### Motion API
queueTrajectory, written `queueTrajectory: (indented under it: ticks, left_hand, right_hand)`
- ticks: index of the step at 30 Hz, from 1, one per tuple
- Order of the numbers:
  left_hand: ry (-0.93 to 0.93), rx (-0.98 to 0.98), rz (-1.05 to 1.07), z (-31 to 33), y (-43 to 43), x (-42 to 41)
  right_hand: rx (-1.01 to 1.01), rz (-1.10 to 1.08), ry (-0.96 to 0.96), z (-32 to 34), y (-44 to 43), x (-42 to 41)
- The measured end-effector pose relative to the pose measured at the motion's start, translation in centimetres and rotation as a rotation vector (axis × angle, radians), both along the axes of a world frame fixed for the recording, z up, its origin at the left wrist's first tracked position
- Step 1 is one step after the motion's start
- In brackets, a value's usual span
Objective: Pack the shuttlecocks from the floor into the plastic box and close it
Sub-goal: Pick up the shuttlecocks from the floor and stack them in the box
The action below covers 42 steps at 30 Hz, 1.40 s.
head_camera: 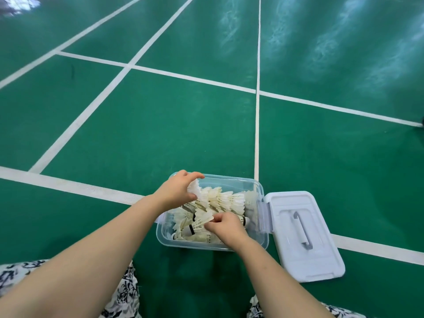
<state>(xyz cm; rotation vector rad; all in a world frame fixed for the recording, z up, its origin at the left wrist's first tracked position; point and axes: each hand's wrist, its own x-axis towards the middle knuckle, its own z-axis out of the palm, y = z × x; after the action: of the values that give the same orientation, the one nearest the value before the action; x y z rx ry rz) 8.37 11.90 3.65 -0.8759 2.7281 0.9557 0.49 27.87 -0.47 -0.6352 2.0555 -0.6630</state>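
A clear plastic box [259, 187] stands open on the green court floor, holding several white feather shuttlecocks [226, 201], some nested in a row along the far side. My left hand [177, 191] is at the box's far left corner, fingers closed on the end of that nested row. My right hand [226, 227] reaches into the near side of the box and pinches the feathers of a shuttlecock [203, 219] lying there. The white lid [321, 260] with a grey handle lies flat on the floor, to the right of the box.
Green badminton court floor [160, 125] with white lines stretches all around. My knees in black-and-white patterned cloth [128, 292] frame the bottom edge. No loose shuttlecocks show on the floor in view.
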Motion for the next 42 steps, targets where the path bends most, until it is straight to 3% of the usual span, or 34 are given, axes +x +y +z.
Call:
queueTrajectory:
  ticks: [4,8,15,20,25,27,30,32,38,42]
  left_hand:
    - [0.003,0.009,-0.006,0.1,0.2,-0.1]
    - [0.008,0.011,-0.008,0.3,0.4,0.0]
    - [-0.029,0.028,-0.03,0.2,1.1,-0.2]
    - [-0.08,0.049,-0.091,0.0,2.5,-0.2]
    - [-0.087,0.039,-0.109,0.0,2.7,-0.3]
    - [-0.085,0.033,-0.112,0.1,2.8,-0.5]
    - [-0.052,0.046,-0.12,0.4,3.4,-1.1]
    - [0.0,0.069,-0.108,0.7,4.2,-1.6]
    - [-0.003,0.106,-0.05,0.3,4.6,-1.5]
    - [-0.203,0.004,-0.105,-0.8,3.5,-0.7]
  right_hand:
    - [0.012,0.029,0.078,0.3,0.2,0.6]
    - [0.062,0.206,0.187,0.5,-0.2,1.4]
    - [0.304,0.37,0.248,0.4,-0.8,1.5]
    - [0.426,0.418,0.134,0.8,-1.1,1.4]
    - [0.341,0.28,0.004,1.9,-0.4,-1.2]
    - [0.189,0.126,0.014,2.8,-0.4,-2.5]
    - [-0.082,-0.051,-0.129,4.2,-0.9,-3.1]
    - [-0.147,-0.092,-0.177,4.8,-1.3,-2.7]
    - [-0.088,-0.204,0.116,4.0,-0.8,-2.5]
    - [0.045,-0.144,0.222,3.4,0.3,-2.8]
